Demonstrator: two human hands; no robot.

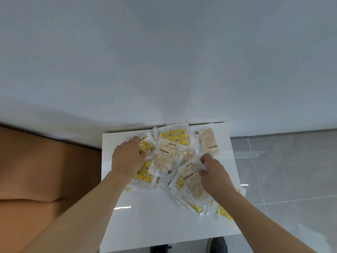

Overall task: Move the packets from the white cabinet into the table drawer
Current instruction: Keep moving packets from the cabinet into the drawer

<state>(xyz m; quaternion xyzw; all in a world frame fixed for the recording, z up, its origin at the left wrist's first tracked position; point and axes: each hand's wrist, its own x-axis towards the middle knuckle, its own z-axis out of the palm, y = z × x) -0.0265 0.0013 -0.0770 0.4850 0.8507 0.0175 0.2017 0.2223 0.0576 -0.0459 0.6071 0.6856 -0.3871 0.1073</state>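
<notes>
Pale wall behind; white cabinet [145, 221] top carries the packets [168, 157], scattered under and between both hands. Left hand [127, 156] fingers curl onto packets; right hand [213, 172] fingers pinch one's edge. Gathering step, I judge. Next: bunch them, lift; drawer not in view.

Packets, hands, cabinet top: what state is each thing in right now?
Hand warmer packets: sealed, heaped loosely and overlapping on the cabinet top.
White cabinet: top surface in view, packets lying on it.
Left hand: fingers curled round packets at the heap's left side.
Right hand: pinching a packet's edge at the heap's right side.
Single packet: lying flat at the back right, printed side up.
</notes>
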